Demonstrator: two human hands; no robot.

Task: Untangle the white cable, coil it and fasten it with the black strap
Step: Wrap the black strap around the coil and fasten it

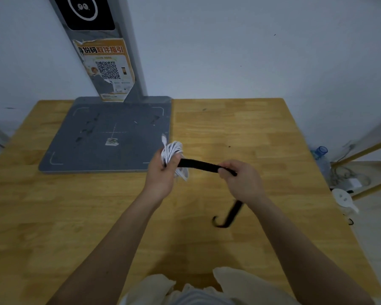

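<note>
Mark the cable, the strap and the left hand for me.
cable (171, 149): head view, top of the coil.
strap (198, 165): head view, taut stretch between the hands.
left hand (161, 172): head view, back of hand.

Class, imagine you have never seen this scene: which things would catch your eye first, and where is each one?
First, the two hands above the middle of the wooden table: the left hand grips a bundled white cable, while the right hand pulls a black strap taut from it, its loose end dangling below. Next, the grey base plate at the far left, its post bearing an orange poster.
</note>
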